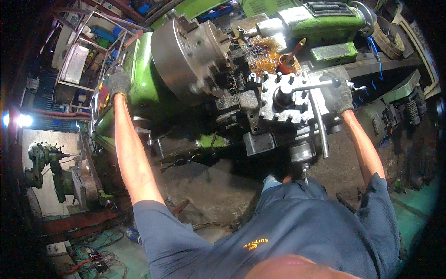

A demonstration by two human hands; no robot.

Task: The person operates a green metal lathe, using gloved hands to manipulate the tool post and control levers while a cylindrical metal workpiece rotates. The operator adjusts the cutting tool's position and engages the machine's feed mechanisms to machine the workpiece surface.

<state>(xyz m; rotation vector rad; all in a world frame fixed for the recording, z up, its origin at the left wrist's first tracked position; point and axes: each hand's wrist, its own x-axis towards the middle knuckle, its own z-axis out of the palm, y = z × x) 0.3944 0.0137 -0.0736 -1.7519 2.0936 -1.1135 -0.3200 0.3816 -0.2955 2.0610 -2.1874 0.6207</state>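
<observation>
A large green metal lathe stands in front of me. My left hand [119, 83], in a dark work glove, is closed at the left end of the green headstock [141, 69]; what it grips is hidden. To its right is the big steel chuck [174, 58], its jaws blurred. My right hand [338, 95], gloved too, is at the right of the square tool post [281, 100], beside the black knob of the clamping lever [316, 85]. Its fingers are too dark to make out. Behind the tool post, a brush [297, 48] stands in a reddish-brown cup [288, 64].
The green tailstock [320, 21] with its handwheel [364, 18] is at the far right. Brown fluid and metal chips [265, 51] lie by the chuck. A long lever [320, 125] points toward me. A metal rack [79, 60] stands left; cables [100, 260] lie on the floor.
</observation>
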